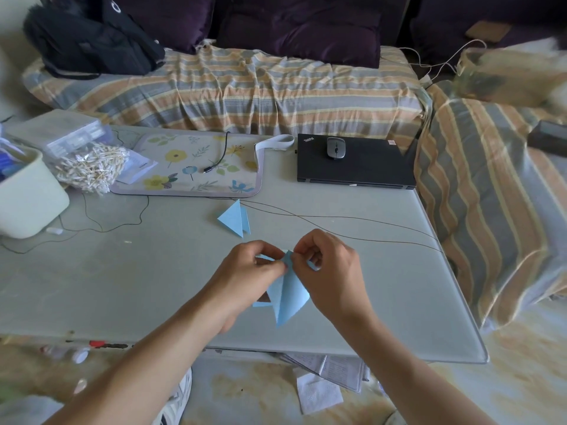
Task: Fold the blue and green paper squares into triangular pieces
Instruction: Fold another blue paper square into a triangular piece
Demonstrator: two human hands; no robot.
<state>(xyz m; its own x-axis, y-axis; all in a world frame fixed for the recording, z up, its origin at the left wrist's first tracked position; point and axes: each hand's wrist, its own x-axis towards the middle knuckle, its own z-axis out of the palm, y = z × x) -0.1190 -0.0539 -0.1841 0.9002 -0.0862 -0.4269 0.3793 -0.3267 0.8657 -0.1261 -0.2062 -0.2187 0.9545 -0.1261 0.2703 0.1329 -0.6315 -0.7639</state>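
Head cam: left hand (245,271) & right hand (325,265) both pinch light-blue folded paper piece (288,297) above grey tabletop (383,271). Align edges exactly, then crease firmly w/ fingertip.

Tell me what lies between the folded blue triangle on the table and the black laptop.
Head view: only bare table, crossed by thin dark wires, between triangle and laptop.

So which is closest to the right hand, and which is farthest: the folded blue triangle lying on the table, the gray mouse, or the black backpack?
From the right hand:
1. Folded blue triangle, on the table just ahead, to the left.
2. Gray mouse, on the black laptop at the table's far edge.
3. Black backpack, far left on the sofa.
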